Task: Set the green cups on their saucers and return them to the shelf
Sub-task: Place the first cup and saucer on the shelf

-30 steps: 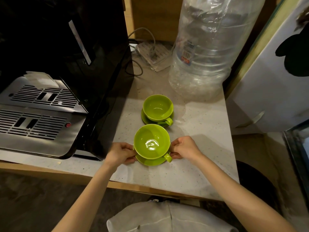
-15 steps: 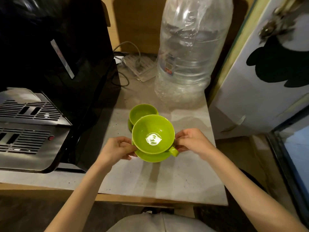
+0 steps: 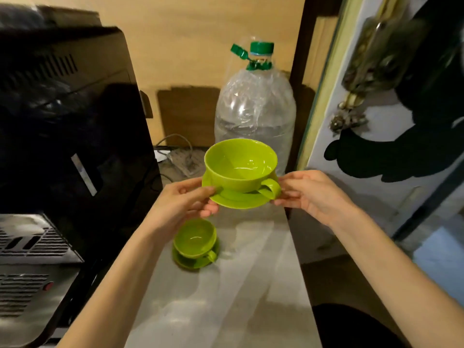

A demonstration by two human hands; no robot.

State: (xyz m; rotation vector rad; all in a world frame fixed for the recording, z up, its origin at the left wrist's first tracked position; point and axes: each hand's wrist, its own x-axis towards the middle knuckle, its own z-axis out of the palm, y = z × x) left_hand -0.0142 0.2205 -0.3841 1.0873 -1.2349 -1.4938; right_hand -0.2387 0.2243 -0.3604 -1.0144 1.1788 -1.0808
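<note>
A green cup (image 3: pixel 241 165) stands upright on its green saucer (image 3: pixel 238 198), both raised well above the counter. My left hand (image 3: pixel 187 200) pinches the saucer's left rim and my right hand (image 3: pixel 310 190) holds its right rim, next to the cup's handle. Below them a second green cup (image 3: pixel 194 238) sits on its own saucer (image 3: pixel 192 262) on the pale counter (image 3: pixel 251 285), untouched. No shelf can be made out in this view.
A black coffee machine (image 3: pixel 70 146) with a metal drip tray (image 3: pixel 30 262) fills the left. A big clear water bottle with a green cap (image 3: pixel 254 121) stands at the back. A white cabinet door (image 3: pixel 376 121) is on the right; cables lie at the rear.
Both hands have lifted the near cup and saucer from the counter up and away. The view has tilted upward. The other cup set has stayed in place.
</note>
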